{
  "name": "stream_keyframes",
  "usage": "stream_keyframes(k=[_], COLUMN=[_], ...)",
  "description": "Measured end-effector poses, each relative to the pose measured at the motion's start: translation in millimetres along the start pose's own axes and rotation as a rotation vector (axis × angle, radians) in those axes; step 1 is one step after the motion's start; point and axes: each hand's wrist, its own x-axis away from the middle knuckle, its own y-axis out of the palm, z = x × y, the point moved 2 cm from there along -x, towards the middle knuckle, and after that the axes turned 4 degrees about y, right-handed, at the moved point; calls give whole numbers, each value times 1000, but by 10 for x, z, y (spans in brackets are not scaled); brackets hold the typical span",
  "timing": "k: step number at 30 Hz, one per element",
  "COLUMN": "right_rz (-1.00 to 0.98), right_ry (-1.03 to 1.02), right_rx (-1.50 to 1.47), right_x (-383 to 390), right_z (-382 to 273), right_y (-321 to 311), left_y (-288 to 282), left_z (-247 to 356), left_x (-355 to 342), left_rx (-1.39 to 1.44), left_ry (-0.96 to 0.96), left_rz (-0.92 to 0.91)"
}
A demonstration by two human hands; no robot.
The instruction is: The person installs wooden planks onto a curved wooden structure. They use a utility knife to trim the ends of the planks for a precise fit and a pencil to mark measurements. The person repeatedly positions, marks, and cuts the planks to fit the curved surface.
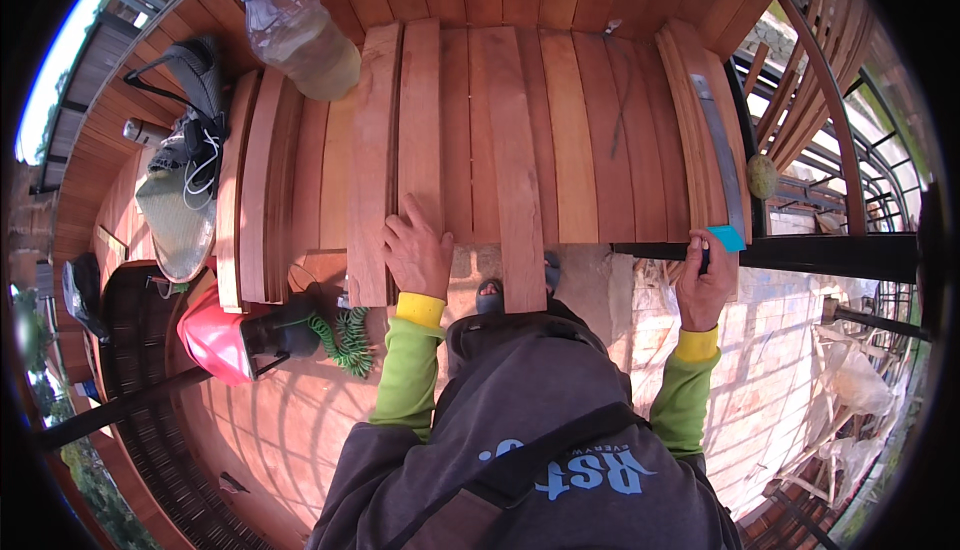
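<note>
My left hand lies with its fingers apart on the near end of a reddish wooden board, next to another board. At the right, my right hand is closed with a small dark object between its fingers, too hidden to name. It is beside the teal handle of a try square, whose metal blade lies along a stack of boards. Between my hands a loose plank lies across the slatted wooden surface, its near end overhanging toward me.
A large plastic bottle of cloudy liquid stands at the back left, above stacked boards. Farther left are a bag-like dark item and a white cable. Below hang a green coiled hose and a red item. A black metal bar runs right.
</note>
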Motion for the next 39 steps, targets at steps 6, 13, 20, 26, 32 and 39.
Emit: stream_keyframes(k=[6, 13, 20, 26, 32, 39], right_rz=[-170, -362, -570, -495, -267, -188], right_ry=[176, 221, 486, 842, 828, 803], right_rx=[-202, -501, -255, -884, -942, -544], right_x=[455, 979, 1320, 1423, 1374, 1518], right_z=[-335, -840, -369, -428, -486, -356], right_y=[236, 663, 1351, 1856, 1130, 231], left_y=[121, 39, 26, 6, 53, 329], left_z=[-118, 45, 105, 152, 209, 663], left_x=[-85, -126, 50, 105, 279, 305], left_rx=[322, 1028, 961, 912, 918, 929], left_ry=[18, -186, -34, 39, 48, 138], left_rz=[79, -162, -73, -82, -145, -158])
